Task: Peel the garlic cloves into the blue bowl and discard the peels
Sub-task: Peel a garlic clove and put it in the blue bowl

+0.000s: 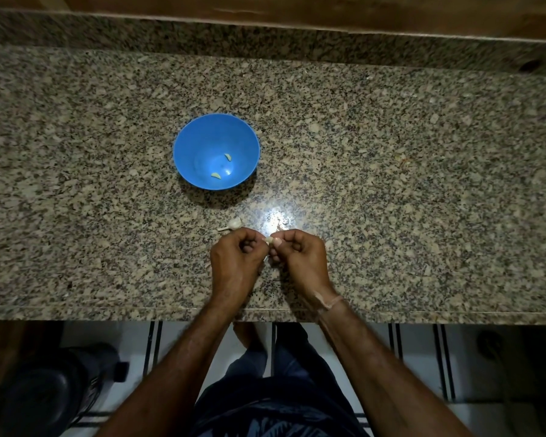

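"Head view's up. Where are the hands?"

"I see both low over the near edge of the table (391, 184), knuckles up. The left hand (234, 257) and right hand (297, 257) meet at their fingertips."

"And the fingers?"

"Curled on both hands. The left fingers (249, 238) and the right ones (284, 239) pinch one pale clove (269, 240) between them; most of it is hidden."

"The bowl?"

"The blue bowl (202, 143) stands upright farther back, a little left of the hands and well apart from them. I count two peeled cloves (228, 157) in its bottom."

"Anything else?"

"A whitish garlic piece (234, 223) lies on the table just beyond the left hand; I cannot tell whether they touch."
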Motion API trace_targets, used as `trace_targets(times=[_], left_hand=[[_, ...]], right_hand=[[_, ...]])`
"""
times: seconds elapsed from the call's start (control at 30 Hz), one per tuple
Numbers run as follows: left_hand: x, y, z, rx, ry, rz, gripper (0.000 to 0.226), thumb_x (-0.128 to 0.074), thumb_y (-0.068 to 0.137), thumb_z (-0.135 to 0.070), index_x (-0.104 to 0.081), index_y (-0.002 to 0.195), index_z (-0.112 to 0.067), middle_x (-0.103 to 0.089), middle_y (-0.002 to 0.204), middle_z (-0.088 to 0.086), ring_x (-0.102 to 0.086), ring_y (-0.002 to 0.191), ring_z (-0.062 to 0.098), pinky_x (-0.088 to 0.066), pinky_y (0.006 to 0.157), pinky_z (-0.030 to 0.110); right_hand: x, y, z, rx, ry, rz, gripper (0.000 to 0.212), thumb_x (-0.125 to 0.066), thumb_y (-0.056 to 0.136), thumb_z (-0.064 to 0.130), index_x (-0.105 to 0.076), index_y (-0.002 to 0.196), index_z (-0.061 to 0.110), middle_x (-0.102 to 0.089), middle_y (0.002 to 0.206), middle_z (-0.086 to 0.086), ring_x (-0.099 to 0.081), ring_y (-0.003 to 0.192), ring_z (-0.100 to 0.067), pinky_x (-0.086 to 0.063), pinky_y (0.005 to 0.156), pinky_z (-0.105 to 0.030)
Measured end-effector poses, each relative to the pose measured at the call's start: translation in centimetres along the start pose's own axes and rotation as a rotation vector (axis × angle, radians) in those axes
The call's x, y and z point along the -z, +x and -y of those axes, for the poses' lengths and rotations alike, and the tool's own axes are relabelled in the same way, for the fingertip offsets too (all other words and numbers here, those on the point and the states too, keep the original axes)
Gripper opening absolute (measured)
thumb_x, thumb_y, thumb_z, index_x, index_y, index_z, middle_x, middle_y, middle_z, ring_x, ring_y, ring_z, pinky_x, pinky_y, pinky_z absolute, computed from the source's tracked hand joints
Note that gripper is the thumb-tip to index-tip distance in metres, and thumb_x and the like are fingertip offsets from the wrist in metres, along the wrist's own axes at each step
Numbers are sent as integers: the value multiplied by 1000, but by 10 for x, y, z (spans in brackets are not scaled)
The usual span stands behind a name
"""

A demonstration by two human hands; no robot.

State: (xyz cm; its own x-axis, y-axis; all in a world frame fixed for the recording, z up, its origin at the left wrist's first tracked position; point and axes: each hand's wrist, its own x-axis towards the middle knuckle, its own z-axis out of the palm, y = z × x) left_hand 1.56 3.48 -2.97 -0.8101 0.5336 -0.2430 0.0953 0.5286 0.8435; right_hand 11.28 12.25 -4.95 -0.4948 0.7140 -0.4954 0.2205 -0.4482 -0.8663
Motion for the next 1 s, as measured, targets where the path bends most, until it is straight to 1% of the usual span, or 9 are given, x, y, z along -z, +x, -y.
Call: trace_targets(times=[0.1,0.2,0.33,0.47,0.57,0.73,0.87,0.93,1.0], left_hand=[[-2,-2,4,27,-12,11,8,-77,84,-15,-73,81,-21,-70,71,-9,-64,65,4,-47,57,9],[-3,-6,13,47,31,18,10,-75,85,-14,-73,81,-23,-71,71,-6,-65,65,8,-49,58,13],[-2,-5,16,62,33,-15,17,-67,86,-7,-74,87,-22,-72,78,-10,-64,67,3,-48,60,11],[2,-1,9,2,-6,-11,13,-68,95,-16,-76,93,-26,-72,84,-16,-67,80,-4,-47,66,6],[2,-2,3,-19,-58,13,7,-71,97,-26,-76,96,-23,-73,83,-14,-67,78,-5,-48,66,7],[4,1,6,-55,-46,37,13,-67,99,-22,-74,90,-17,-73,78,-9,-67,75,1,-45,64,7],[5,-1,8,-83,-5,162,23,-54,106,-22,-61,86,-12,-61,74,-3,-53,66,4,-39,58,16],[3,1,14,-16,-14,245,29,-48,107,-25,-56,86,-8,-57,75,11,-49,65,11,-38,60,25],[3,3,17,102,-151,325,34,-45,108,-29,-53,85,-5,-52,72,18,-47,63,26,-37,60,33]], right_hand=[[-3,3,3,-147,204,-18,9,-66,99,1,-74,103,-1,-71,78,-11,-63,66,-16,-57,64,-28],[0,10,8,-210,268,-17,10,-67,99,4,-73,105,-1,-70,78,-8,-61,62,-12,-54,59,-21],[2,11,6,-196,253,20,12,-67,98,1,-72,108,-3,-70,83,-13,-64,70,-16,-57,67,-27],[2,7,1,-94,130,32,8,-71,96,2,-73,103,-1,-73,86,-16,-68,78,-23,-60,76,-37],[2,7,0,43,-33,30,4,-75,94,6,-76,98,5,-76,92,-18,-75,88,-37,-64,83,-48],[2,2,5,142,-124,64,7,-76,94,9,-77,98,3,-77,90,-14,-76,87,-35,-66,78,-48],[2,4,0,138,-211,79,14,-76,95,19,-75,92,6,-77,84,-12,-75,79,-38,-63,76,-59],[2,5,1,161,-253,88,12,-76,95,15,-74,89,6,-76,80,-12,-75,74,-35,-63,74,-56],[2,5,3,194,-276,88,10,-76,94,10,-72,87,4,-74,78,-12,-74,71,-32,-63,71,-49]])
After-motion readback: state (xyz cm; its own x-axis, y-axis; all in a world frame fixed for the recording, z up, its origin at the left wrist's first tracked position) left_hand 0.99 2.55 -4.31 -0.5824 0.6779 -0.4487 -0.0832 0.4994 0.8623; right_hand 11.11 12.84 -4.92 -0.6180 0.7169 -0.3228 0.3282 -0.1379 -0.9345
